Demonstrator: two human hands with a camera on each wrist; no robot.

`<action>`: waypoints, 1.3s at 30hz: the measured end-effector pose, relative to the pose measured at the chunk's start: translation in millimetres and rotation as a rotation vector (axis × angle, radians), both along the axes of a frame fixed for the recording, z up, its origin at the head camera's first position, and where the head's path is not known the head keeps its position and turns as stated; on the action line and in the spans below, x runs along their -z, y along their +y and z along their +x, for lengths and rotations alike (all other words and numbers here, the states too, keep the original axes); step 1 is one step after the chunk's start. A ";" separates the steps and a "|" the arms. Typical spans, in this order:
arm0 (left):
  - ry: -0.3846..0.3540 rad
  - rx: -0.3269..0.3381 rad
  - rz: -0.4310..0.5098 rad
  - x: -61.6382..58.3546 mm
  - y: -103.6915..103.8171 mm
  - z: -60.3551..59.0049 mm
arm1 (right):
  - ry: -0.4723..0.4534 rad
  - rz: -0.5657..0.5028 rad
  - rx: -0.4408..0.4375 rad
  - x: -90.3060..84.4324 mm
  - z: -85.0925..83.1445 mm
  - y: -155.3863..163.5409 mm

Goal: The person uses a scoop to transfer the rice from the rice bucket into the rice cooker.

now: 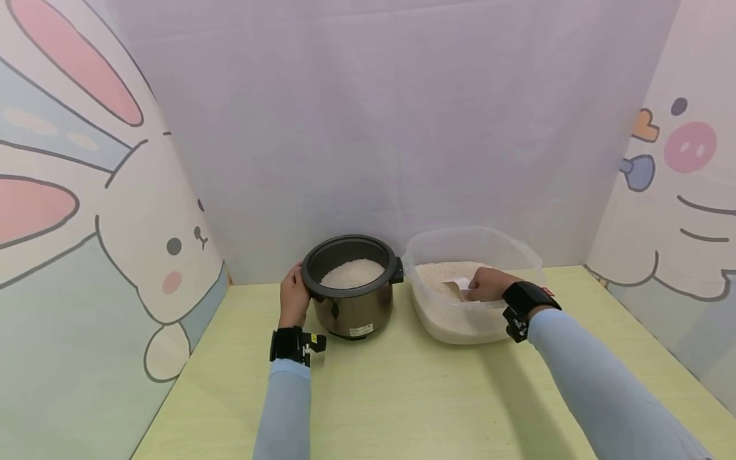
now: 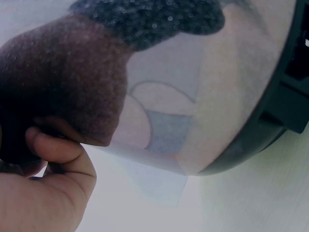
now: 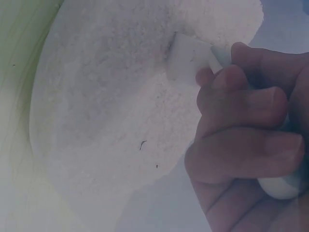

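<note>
Pale green tabletop [image 1: 402, 396] fills the space between cartoon-rabbit wall panels [image 1: 86, 211]. On it a small white plastic scoop [image 3: 190, 60] digs into the raw white rice [image 3: 111, 111] inside the clear plastic tub [image 1: 531, 259]; the right hand [image 1: 489, 285] has its fingers curled round the scoop's handle. Just left of the tub stands the dark round cooker pot [image 1: 352, 297], partly filled with rice, its outer wall steadied by the left hand [image 1: 294, 299], fingers wrapped against it. A level, full scoop lifted slowly and kept low over the rims would likely spill least.
</note>
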State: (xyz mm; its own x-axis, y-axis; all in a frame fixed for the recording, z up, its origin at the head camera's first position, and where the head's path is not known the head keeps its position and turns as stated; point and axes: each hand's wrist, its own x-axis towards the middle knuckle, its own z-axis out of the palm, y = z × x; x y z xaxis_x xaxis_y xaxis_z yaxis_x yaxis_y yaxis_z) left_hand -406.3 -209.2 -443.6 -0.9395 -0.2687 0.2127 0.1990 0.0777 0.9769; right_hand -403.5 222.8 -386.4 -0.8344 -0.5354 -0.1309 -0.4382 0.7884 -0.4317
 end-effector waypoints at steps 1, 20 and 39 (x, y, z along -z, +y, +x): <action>-0.001 -0.003 -0.004 -0.2 0.1 0.1 | -0.007 -0.002 0.000 -0.2 -0.4 0.3; 0.005 0.015 0.040 0.6 0.0 -0.2 | -0.276 -0.226 0.130 -0.1 -8.5 7.6; 0.010 0.009 0.026 0.4 0.8 -2.0 | -0.426 -0.461 0.175 -6.6 -5.2 13.8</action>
